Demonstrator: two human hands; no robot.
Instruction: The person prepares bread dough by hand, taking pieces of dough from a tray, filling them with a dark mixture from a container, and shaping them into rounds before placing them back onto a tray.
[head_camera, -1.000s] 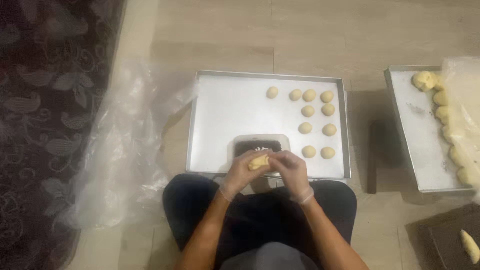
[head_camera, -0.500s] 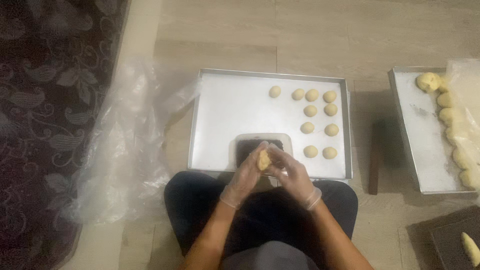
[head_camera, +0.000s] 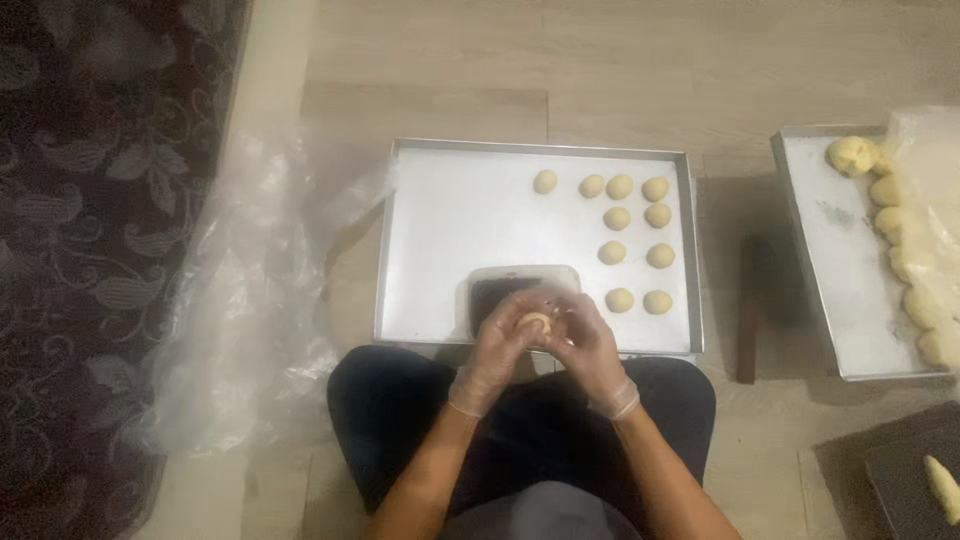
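Both my hands wear thin clear gloves and meet over the near edge of a metal baking tray (head_camera: 450, 220). My left hand (head_camera: 500, 345) and my right hand (head_camera: 590, 345) are cupped together around a small pale dough ball (head_camera: 535, 322). Just beyond my fingers a small rectangular container with dark filling (head_camera: 500, 290) sits on the tray. Several finished dough balls (head_camera: 632, 215) lie in rows on the tray's right part.
A second tray (head_camera: 835, 270) with larger dough lumps under plastic sits at the right. A dark narrow object (head_camera: 748, 310) lies on the floor between the trays. Crumpled clear plastic sheet (head_camera: 250, 290) spreads at the left, beside a dark patterned rug (head_camera: 90, 250).
My hands have turned and closed around the dough piece, which now looks rounder between my fingers. The view has shifted slightly; the trays have not moved.
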